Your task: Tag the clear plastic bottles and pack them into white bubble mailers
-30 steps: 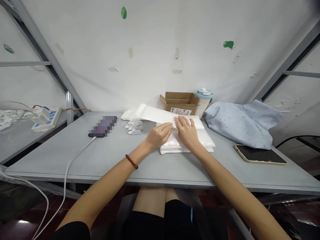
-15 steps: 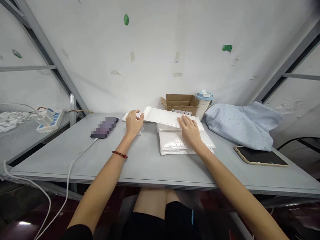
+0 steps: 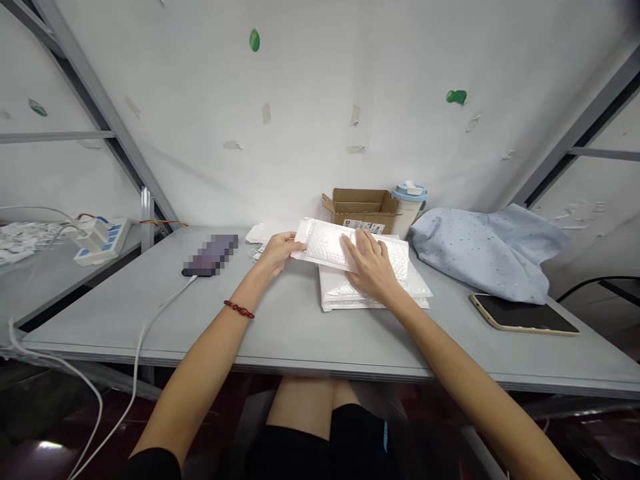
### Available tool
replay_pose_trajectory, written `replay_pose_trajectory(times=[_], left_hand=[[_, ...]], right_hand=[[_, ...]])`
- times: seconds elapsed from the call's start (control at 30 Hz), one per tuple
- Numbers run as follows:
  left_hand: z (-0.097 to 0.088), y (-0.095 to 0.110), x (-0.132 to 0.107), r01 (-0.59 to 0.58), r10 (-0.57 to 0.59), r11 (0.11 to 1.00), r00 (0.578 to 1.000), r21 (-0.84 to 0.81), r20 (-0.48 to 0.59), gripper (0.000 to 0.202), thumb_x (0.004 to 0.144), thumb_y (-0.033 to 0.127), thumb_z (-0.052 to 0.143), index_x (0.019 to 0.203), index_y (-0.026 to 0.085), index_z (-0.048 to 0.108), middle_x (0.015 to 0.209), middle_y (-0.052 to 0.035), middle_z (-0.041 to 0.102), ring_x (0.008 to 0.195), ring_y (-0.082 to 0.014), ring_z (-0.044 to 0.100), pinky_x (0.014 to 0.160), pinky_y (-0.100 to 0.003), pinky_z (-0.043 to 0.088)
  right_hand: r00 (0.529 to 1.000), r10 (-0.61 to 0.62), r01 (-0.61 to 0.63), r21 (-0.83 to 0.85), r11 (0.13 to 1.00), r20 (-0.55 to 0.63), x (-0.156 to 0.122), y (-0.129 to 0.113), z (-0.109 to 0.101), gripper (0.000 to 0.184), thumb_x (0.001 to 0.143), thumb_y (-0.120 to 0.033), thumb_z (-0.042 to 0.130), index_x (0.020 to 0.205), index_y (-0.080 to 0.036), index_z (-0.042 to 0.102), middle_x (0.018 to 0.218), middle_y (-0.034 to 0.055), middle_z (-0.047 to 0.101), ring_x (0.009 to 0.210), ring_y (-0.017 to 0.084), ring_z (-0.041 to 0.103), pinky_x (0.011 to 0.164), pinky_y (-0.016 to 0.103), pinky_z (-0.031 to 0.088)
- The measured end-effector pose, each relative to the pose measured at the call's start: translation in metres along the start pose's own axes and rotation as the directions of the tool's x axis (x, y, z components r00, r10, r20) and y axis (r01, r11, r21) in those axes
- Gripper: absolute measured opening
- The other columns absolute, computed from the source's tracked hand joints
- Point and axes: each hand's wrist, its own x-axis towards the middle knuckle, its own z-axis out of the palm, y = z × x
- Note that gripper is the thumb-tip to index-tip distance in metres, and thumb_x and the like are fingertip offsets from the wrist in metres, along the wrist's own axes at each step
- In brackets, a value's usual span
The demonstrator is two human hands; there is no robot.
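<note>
A white bubble mailer (image 3: pixel 325 244) is tilted up over a small stack of similar white mailers (image 3: pixel 345 293) on the table. My left hand (image 3: pixel 280 252) pinches its left end between thumb and fingers. On the mailer's middle lies my right hand (image 3: pixel 373 265), fingers stretched out across the bubbled surface. Beyond my left hand are a white packet (image 3: pixel 257 233) and some small pale items (image 3: pixel 256 252), too small to make out.
Behind the mailers stand an open cardboard box (image 3: pixel 365 207) and a cup with a blue lid (image 3: pixel 409 203). A light blue cloth (image 3: pixel 485 247) and a phone (image 3: pixel 525 315) lie right. Another phone (image 3: pixel 213 255) with a white cable (image 3: pixel 143 333) lies left on the grey table (image 3: pixel 280 333).
My left hand has moved right and closed on the mailer's left end. The mailer has tilted toward me, showing its bubbled face. My right hand has shifted slightly left across it.
</note>
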Motion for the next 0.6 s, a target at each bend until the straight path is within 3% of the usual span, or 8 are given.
replay_pose_trajectory(times=[0.2, 0.4, 0.6], left_hand=[[0.017, -0.005, -0.010, 0.032, -0.052, 0.996, 0.964, 0.082, 0.261, 0.049, 0.052, 0.027, 0.082, 0.097, 0.013, 0.067, 0.081, -0.0058, 0.070, 0.074, -0.0169, 0.062, 0.066, -0.027, 0.045], [0.028, -0.007, -0.017, -0.084, 0.010, 0.977, 0.938, 0.198, 0.347, 0.035, 0.060, 0.040, 0.077, 0.077, 0.012, 0.067, 0.064, -0.0003, 0.062, 0.055, -0.0106, 0.051, 0.051, -0.022, 0.036], [0.028, -0.004, -0.018, -0.133, 0.006, 0.948, 0.917, 0.291, 0.399, 0.033, 0.063, 0.043, 0.074, 0.062, 0.013, 0.059, 0.054, 0.0022, 0.053, 0.048, -0.0089, 0.046, 0.045, -0.022, 0.033]], right_hand=[[0.999, -0.044, 0.043, 0.037, 0.998, 0.024, -0.001, -0.002, 0.002, 0.082, 0.077, -0.042, 0.054, 0.146, -0.018, 0.017, 0.149, 0.0204, 0.020, 0.136, 0.037, 0.015, 0.100, 0.060, 0.023], [0.997, -0.073, 0.070, 0.097, 0.993, 0.029, -0.001, -0.003, 0.001, 0.085, 0.076, -0.050, 0.051, 0.146, -0.016, 0.017, 0.147, 0.0209, 0.023, 0.134, 0.037, 0.016, 0.099, 0.060, 0.020], [0.997, -0.079, 0.081, 0.176, 0.981, -0.015, -0.001, -0.002, -0.001, 0.085, 0.070, -0.051, 0.054, 0.142, -0.014, 0.027, 0.131, 0.0216, 0.039, 0.121, 0.036, 0.031, 0.098, 0.058, 0.019]])
